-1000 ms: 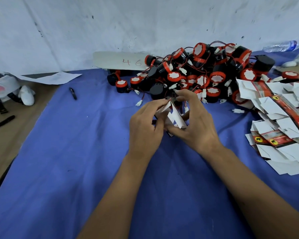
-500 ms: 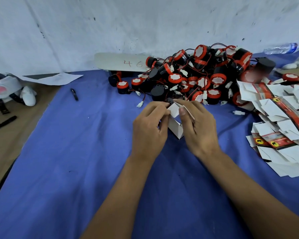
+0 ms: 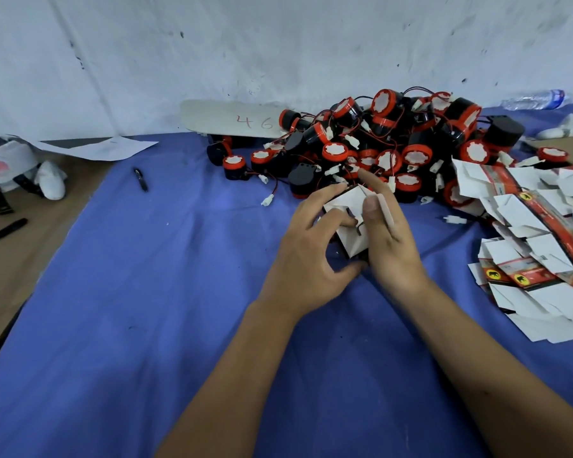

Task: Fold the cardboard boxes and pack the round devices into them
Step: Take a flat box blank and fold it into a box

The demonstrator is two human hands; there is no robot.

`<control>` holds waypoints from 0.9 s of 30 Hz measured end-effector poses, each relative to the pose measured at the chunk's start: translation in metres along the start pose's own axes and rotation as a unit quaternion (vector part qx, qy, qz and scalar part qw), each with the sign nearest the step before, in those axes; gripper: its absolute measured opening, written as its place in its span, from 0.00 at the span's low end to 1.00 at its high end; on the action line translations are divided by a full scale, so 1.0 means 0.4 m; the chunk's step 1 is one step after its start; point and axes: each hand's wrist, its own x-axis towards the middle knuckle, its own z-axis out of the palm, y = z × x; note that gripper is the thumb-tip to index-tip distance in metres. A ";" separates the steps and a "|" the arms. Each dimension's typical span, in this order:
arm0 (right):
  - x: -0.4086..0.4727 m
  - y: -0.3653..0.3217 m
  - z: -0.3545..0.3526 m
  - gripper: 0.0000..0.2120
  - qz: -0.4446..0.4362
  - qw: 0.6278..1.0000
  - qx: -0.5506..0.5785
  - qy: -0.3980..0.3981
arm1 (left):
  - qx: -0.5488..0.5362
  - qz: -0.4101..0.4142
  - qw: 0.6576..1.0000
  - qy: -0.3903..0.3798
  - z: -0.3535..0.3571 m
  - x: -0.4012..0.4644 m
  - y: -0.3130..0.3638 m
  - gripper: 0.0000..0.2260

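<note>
I am working on a blue cloth (image 3: 146,309) spread over a brown table (image 3: 10,259), which shows bare along the left edge. A scuffed white wall (image 3: 212,54) runs along the back. Heaped at the far side of the cloth, against that wall, is the pile of round devices (image 3: 387,150): black bodies with red rims, white faces and thin red and black wires ending in small white plugs. Just right of the pile, a loose spread of flat boxes (image 3: 536,233) lies unfolded, mostly white side up, some showing a red and black printed band with yellow badges. A pale board marked "46" (image 3: 232,120) lies behind the pile's left end. A black pen (image 3: 141,179) lies on the cloth to the left, a sheet of paper (image 3: 100,147) near the wall, and a clear water bottle (image 3: 533,99) lies on its side at the far right.

Both my forearms reach in from the bottom edge and meet at the middle of the cloth, just in front of the pile. Between them I hold one small white box (image 3: 351,223), partly folded. My left hand (image 3: 306,256) grips its left side, fingers curled over the top and thumb underneath. My right hand (image 3: 391,239) holds its right side, with the thumb pressed down on a flap and the forefinger stretched out toward the pile. I cannot tell whether a device is inside.
</note>
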 end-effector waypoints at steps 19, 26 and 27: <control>0.002 -0.015 -0.001 0.31 0.064 0.978 0.169 -0.101 | 0.003 -0.009 0.993 0.119 -0.003 -0.002 -0.001 0.17; -0.001 -0.026 0.000 0.29 0.103 0.957 0.242 -0.122 | 0.053 0.026 0.991 0.123 -0.002 0.000 -0.011 0.16; -0.002 -0.028 0.000 0.29 0.107 0.954 0.250 -0.125 | 0.069 0.039 0.990 0.121 0.000 0.001 -0.015 0.14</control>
